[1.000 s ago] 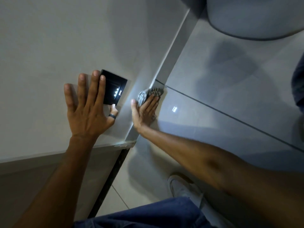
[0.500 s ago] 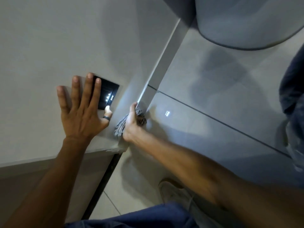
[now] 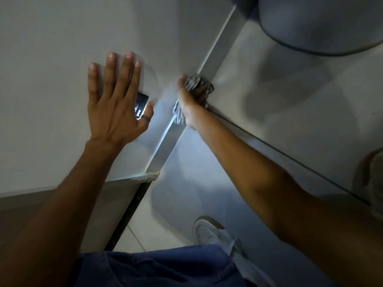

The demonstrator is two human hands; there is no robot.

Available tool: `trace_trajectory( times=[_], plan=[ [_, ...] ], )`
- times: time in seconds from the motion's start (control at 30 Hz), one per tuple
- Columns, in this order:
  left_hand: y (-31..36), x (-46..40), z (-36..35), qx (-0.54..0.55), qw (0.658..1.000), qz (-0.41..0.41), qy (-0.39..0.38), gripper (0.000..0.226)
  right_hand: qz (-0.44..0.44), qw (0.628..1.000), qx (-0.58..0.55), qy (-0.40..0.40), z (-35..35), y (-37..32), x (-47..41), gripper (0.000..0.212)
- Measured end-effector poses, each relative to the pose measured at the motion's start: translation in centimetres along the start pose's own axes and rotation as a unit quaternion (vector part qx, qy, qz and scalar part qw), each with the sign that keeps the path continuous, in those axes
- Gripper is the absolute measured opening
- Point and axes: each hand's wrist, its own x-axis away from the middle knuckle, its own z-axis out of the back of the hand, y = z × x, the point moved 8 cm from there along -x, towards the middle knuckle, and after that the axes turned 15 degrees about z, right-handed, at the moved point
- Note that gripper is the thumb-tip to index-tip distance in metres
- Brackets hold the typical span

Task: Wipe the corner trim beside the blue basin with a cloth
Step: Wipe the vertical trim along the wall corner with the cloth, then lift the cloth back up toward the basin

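Note:
A pale corner trim (image 3: 222,41) runs diagonally from the lower centre up to the blue basin (image 3: 323,23) at the top right. My right hand (image 3: 191,100) grips a crumpled grey cloth (image 3: 199,82) and presses it against the trim about halfway along. My left hand (image 3: 116,100) lies flat with fingers spread on the pale wall, left of the trim. It wears a dark ring and partly covers a black switch panel (image 3: 142,100).
A dark grout line (image 3: 290,156) crosses the pale tiles under my right forearm. A white shoe (image 3: 209,233) and blue trousers (image 3: 157,268) show at the bottom, a second shoe (image 3: 376,181) at the right edge. A ledge edge (image 3: 128,179) ends at the trim's lower end.
My right hand has slid the cloth up along the trim, toward the basin. My left hand has shifted up over the black panel, now covering most of it.

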Motion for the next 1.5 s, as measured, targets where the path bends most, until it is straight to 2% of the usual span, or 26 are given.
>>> trace_trajectory(
  times=[0.17,0.27,0.43,0.63,0.77,0.97,1.13,1.2,1.27,1.3,1.37,1.43,1.5],
  plan=[
    [1.5,-2.3,-0.3,0.007,1.0,0.007,-0.029,0.08,-0.077,0.988,0.01,-0.135,-5.0,6.6,6.4,0.108],
    [2.1,-3.7,-0.2,0.011,0.999,0.014,-0.044,0.079,-0.077,0.98,-0.01,-0.184,-7.3,9.3,9.4,0.105],
    [3.0,-5.9,0.0,0.009,0.999,0.009,-0.049,0.078,0.011,0.997,-0.008,-0.072,-4.3,5.1,5.2,0.085],
    [4.1,-6.9,-0.1,0.024,0.998,0.009,-0.052,0.074,0.051,0.995,-0.085,0.031,1.0,-2.3,-3.3,0.079],
    [4.1,-6.8,0.1,0.022,0.998,0.012,-0.054,0.074,0.101,0.988,-0.087,0.073,4.1,-6.3,-8.1,0.073],
    [5.9,-5.3,-0.1,0.016,0.995,0.019,-0.099,0.081,0.134,0.98,-0.011,0.149,7.3,-9.5,-12.6,0.066],
    [7.4,-3.8,-0.3,0.073,0.993,0.031,-0.089,0.08,0.205,0.95,0.109,0.207,7.1,-8.1,-9.5,0.07],
    [7.8,-4.0,-0.1,0.12,0.988,0.053,-0.086,0.078,0.232,0.949,0.145,0.156,6.3,-6.3,-7.2,0.074],
    [8.3,-4.2,0.4,0.165,0.978,0.07,-0.105,0.076,0.164,0.977,0.123,0.065,6.1,-3.3,-4.3,0.073],
    [8.7,-4.4,0.8,0.187,0.972,0.075,-0.119,0.075,0.131,0.987,0.091,0.024,6.5,-2.6,-2.6,0.068],
    [9.0,-5.0,2.2,0.236,0.958,0.09,-0.138,0.074,0.155,0.982,0.105,0.005,9.1,-4.7,0.9,0.054],
    [8.4,-5.9,4.3,0.284,0.944,0.119,-0.12,0.073,0.234,0.96,0.152,-0.009,11.5,-10.5,5.0,0.044],
    [7.1,-7.0,6.8,0.333,0.923,0.164,-0.097,0.079,0.368,0.891,0.265,-0.017,12.5,-18.1,9.4,0.043]
  ],
)
